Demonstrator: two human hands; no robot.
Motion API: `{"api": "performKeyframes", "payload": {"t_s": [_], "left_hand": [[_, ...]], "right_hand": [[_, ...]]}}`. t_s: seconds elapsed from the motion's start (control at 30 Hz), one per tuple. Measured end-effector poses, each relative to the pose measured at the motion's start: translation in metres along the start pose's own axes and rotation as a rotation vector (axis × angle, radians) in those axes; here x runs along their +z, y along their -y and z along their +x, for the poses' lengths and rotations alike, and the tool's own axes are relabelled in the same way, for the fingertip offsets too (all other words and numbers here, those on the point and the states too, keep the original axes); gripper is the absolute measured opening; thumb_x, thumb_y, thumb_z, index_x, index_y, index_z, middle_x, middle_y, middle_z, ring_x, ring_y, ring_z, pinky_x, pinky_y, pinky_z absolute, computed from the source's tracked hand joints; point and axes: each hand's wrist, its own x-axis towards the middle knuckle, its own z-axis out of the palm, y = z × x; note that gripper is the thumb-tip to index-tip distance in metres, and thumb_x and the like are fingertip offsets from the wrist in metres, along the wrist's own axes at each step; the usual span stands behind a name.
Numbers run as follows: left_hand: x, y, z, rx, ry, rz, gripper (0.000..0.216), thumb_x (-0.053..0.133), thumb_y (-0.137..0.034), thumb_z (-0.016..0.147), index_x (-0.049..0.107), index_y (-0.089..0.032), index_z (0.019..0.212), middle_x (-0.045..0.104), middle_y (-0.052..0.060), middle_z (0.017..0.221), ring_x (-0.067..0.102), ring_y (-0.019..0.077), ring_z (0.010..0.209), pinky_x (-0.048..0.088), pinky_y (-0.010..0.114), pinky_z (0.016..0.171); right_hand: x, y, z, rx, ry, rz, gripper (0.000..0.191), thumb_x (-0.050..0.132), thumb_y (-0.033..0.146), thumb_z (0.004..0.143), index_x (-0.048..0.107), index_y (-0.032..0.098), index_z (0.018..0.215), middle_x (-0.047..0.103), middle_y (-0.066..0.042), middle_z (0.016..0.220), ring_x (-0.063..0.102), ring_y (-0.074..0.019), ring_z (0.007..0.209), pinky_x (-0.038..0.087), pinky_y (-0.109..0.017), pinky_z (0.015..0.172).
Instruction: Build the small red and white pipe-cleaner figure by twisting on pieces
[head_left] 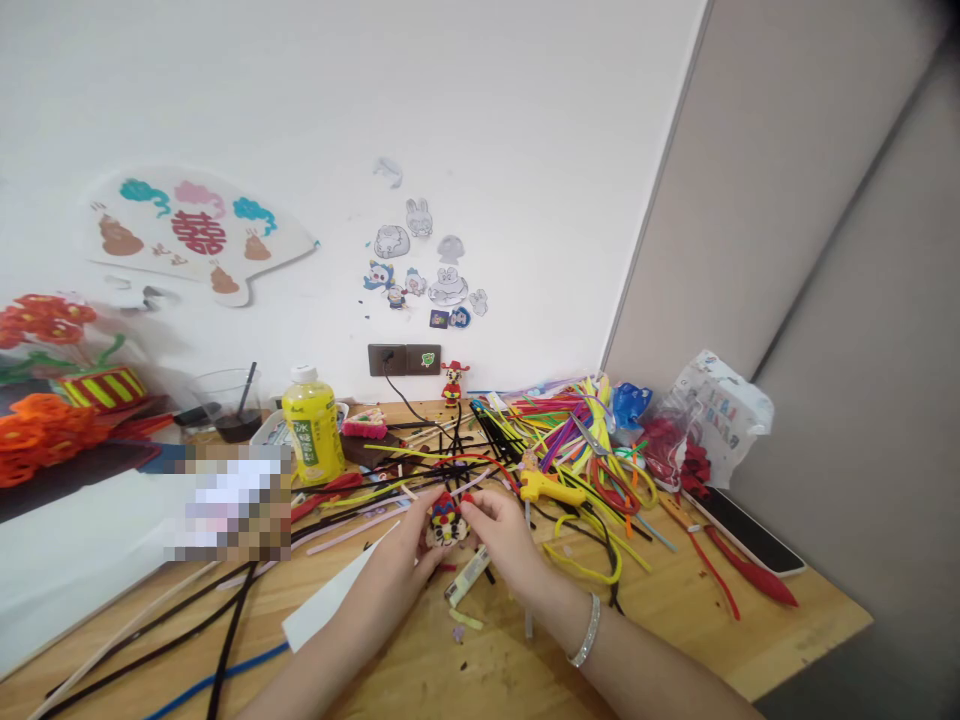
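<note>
Between my two hands is a small pipe-cleaner figure point(448, 527) with a cream face, black markings and blue, red and yellow parts on top. My left hand point(415, 540) is closed around its left side. With thumb and fingertips, my right hand point(501, 530) pinches a small red piece point(466, 498) at the figure's upper right. Just below the hands lies a small pale tube-like packet point(466, 577). A yellow glue gun point(551, 488) rests right of my right hand, and a white sheet point(337, 590) lies partly under my left forearm.
Loose pipe cleaners point(525, 420) heap at the back. A yellow drink bottle point(311, 425) and a plastic cup point(232, 405) of dark liquid stand at the left. A finished-looking red figure point(452, 385) stands by the wall. Red-handled pliers point(750, 568) and a phone point(746, 530) lie right.
</note>
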Motion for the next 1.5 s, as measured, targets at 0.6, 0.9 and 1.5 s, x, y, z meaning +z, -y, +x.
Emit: {"api": "performKeyframes", "payload": {"t_s": [0.6, 0.9, 1.5], "left_hand": [[0.002, -0.001, -0.002, -0.018, 0.07, 0.032, 0.05, 0.043, -0.023, 0.075, 0.032, -0.018, 0.123, 0.05, -0.004, 0.062, 0.05, 0.0146, 0.058, 0.04, 0.024, 0.059], [0.001, -0.006, -0.004, -0.055, 0.097, 0.018, 0.05, 0.041, -0.022, 0.075, 0.03, -0.018, 0.124, 0.051, -0.004, 0.062, 0.052, 0.0157, 0.061, 0.04, 0.026, 0.063], [-0.001, -0.009, -0.003, -0.061, 0.104, 0.028, 0.051, 0.043, -0.022, 0.074, 0.032, -0.017, 0.124, 0.052, -0.003, 0.063, 0.053, 0.0159, 0.061, 0.04, 0.025, 0.061]], "right_hand": [[0.001, -0.006, -0.002, -0.084, -0.014, -0.129, 0.023, 0.051, 0.034, 0.072, 0.047, 0.017, 0.057, 0.04, 0.005, 0.051, 0.037, -0.0089, 0.049, 0.03, -0.021, 0.048], [0.001, -0.002, -0.004, -0.108, -0.035, -0.188, 0.022, 0.051, 0.032, 0.072, 0.049, 0.016, 0.059, 0.042, 0.004, 0.054, 0.037, -0.0089, 0.052, 0.03, -0.021, 0.05], [0.002, -0.002, -0.004, -0.143, -0.06, -0.259, 0.021, 0.049, 0.03, 0.072, 0.047, 0.017, 0.056, 0.041, 0.004, 0.052, 0.037, -0.0094, 0.05, 0.03, -0.021, 0.048]]}}
